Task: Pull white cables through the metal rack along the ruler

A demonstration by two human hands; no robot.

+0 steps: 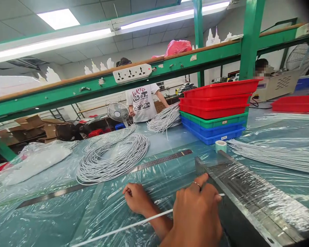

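R hand (pixel 195 214) pinches white wire (pixel 123 228); L hand (pixel 137 199) flat on table.

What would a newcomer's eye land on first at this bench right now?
Probably the stack of red, green and blue trays at the far right of the plastic-covered table. Next, the big coil of grey-white cable lying left of centre. Nearest the camera, the right hand pinches a single white cable against a metal block, with the left hand resting beside it.

Head camera – forward and down, near workbench (pixel 67 212)
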